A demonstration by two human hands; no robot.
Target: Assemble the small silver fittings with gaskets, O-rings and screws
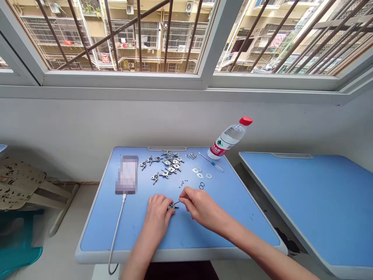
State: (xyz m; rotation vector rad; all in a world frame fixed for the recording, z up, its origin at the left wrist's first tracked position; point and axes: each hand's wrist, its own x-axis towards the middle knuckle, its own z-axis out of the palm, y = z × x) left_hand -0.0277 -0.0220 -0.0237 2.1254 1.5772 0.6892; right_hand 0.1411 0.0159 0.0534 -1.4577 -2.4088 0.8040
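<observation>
Bottle [220, 146] seemingly holds water [233, 133], beyond fingers [166, 202] gripping metal fitting [173, 207]

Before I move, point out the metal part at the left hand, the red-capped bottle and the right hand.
Metal part [172, 206]: head view, on its exposed body.
Red-capped bottle [225, 143]: head view, on its label.
Right hand [199, 204]: head view, on the back of the hand.

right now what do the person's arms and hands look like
The left hand and right hand are ungloved. No sleeve, watch or bracelet shows on the left forearm or right forearm. Both forearms narrow toward the wrists.
</observation>
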